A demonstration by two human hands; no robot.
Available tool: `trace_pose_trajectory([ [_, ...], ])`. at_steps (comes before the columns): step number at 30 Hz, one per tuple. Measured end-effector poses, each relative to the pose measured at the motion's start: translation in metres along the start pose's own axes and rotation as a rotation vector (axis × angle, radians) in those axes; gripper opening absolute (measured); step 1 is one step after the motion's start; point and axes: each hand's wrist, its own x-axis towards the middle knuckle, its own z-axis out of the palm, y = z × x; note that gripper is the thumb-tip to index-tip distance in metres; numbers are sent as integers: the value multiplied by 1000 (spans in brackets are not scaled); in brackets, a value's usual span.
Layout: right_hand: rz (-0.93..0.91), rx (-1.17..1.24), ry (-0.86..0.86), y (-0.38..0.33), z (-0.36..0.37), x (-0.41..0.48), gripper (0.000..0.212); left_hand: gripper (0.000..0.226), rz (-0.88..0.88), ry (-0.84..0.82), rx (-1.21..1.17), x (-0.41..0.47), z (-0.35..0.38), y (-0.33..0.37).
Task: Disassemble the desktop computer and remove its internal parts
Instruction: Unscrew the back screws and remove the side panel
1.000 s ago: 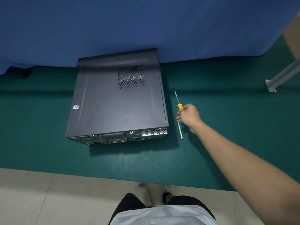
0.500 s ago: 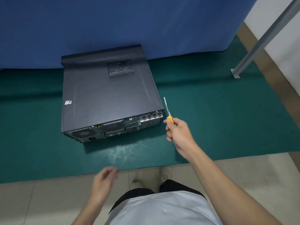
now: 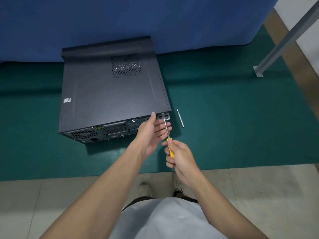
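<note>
One head-worn camera (wide-angle) looks steeply down and forward, from above the green mat [image 3: 224,135].

Black metal desktop computer case [image 3: 110,94]: lying flat, side panel on, rear ports toward viewer, on green mat [image 3: 224,126].

black computer case [image 3: 107,94] with dotted vent grid, yellow-handled screwdriver [image 3: 169,139], green mat [image 3: 224,118], blue curtain [image 3: 138,18]

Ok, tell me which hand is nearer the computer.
Left. The left hand is at the back of the computer, thumb at its top edge. The right hand is farther back toward the person, gripping the screwdriver, whose tip reaches the computer's back.
</note>
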Motion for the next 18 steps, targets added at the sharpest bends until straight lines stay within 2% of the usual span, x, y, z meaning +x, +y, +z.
trace_pose_trajectory([
  [6, 46, -1, -44, -6, -6, 11, 23, 49, -4, 44, -169, 14, 12, 7],
  [11, 82, 74, -82, -9, -9, 19, 24, 47, 4, 72, -167, 16, 17, 7],
  [18, 158, 308, -195, -5, -17, 25, 22, 46, 0, 89, -128, 18, 18, 11],
])
